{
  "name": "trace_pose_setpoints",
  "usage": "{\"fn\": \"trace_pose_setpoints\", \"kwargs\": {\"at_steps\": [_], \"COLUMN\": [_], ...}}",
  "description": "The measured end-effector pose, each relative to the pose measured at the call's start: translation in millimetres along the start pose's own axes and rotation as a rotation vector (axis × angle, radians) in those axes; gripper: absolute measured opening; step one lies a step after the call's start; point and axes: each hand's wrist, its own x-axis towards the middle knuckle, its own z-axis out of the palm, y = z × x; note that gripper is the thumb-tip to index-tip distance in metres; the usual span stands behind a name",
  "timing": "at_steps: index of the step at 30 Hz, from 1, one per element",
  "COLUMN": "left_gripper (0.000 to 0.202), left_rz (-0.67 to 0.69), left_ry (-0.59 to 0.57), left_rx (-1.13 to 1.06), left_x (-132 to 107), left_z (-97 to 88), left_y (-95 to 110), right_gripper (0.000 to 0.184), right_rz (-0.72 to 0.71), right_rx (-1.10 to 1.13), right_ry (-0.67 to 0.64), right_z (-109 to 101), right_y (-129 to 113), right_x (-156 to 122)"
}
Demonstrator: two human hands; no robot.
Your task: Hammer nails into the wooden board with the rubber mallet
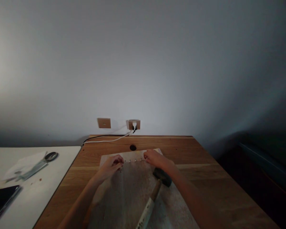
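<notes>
A worn board (131,187) lies on the wooden table in front of me. Along its far part runs a row of several small shiny metal pieces (135,160), which look like nails standing upright. My left hand (113,165) is at the row's left end, thumb and fingertips pinched together; what is between them is too small to name. At the right end, my right hand (154,158) has its fingers closed down by the last metal piece, and its grip is partly hidden. A hammer (162,176) with a dark head and a partly white handle rests on the board, beside my right forearm.
Wooden table (197,178) meets the wall at the back, with a cable hole (132,147). A white cable (109,140) runs left from the wall socket (137,124). On the white table (47,181) lie a phone (3,198), a tape roll (51,156) and a plastic bag (34,170).
</notes>
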Motion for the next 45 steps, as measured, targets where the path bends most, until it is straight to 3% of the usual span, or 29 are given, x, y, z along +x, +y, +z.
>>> {"fn": "trace_pose_setpoints", "kwargs": {"at_steps": [3, 9, 14, 18, 21, 24, 28, 33, 39, 45], "left_gripper": [0.013, 0.023, 0.021, 0.018, 0.018, 0.025, 0.030, 0.013, 0.018, 0.018], "left_rz": [0.073, 0.093, 0.144, 0.161, 0.155, 0.153, 0.188, 0.231, 0.235, 0.290], "left_ry": [-0.004, 0.094, 0.045, 0.024, 0.052, 0.105, 0.013, 0.050, -0.013, 0.047], "left_rx": [0.205, 0.539, 0.736, 0.901, 0.901, 0.813, 0.752, 0.718, 0.793, 0.928], "left_x": [-5, 1, 10, 14, 20, 24, 22, 16, 27, 39], "left_z": [0.0, 11.9, 18.0, 15.5, 12.4, 11.3, 14.6, 19.7, 23.4, 31.7], "left_y": [1, 6, 10, 14, 19, 23, 25, 23, 19, 26], "right_gripper": [0.020, 0.013, 0.031, 0.015, 0.016, 0.023, 0.027, 0.023, 0.018, 0.028], "right_rz": [-0.012, -0.073, -0.099, -0.167, -0.149, 0.009, 0.171, 0.097, -0.076, 0.108], "right_rx": [0.005, 0.021, 0.076, 0.152, 0.159, 0.088, 0.001, 0.004, 0.091, 0.014], "right_ry": [-0.003, 0.014, 0.048, -0.051, -0.097, 0.009, 0.075, 0.050, -0.013, 0.087], "right_z": [7, 6, -10, -16, -13, -8, 2, 4, -7, 12], "right_y": [1, 0, -11, -29, -39, -41, -40, -41, -41, -57], "right_x": [4, 2, -5, -11, -13, -8, 3, 5, -10, 10]}}
